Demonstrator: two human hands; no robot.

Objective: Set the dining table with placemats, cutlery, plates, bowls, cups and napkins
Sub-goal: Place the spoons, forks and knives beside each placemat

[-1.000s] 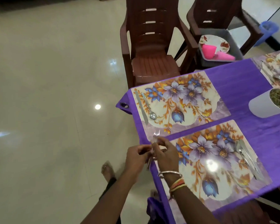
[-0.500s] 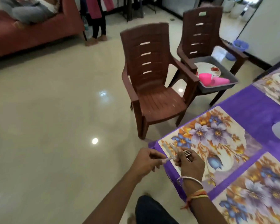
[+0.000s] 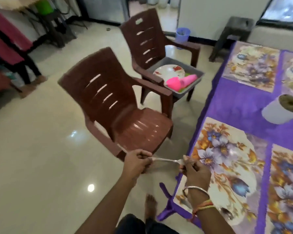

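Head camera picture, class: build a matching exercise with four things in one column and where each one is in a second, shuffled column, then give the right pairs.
Things:
1. fork
2. pink cup
3. grey tray
4. white pot

Places:
A. on the seat of the far brown chair
B. on the purple tablecloth
C. held between the left hand and the right hand
D. lying in the tray beside a plate

Pairs: 1-C, 2-D, 3-A, 4-B
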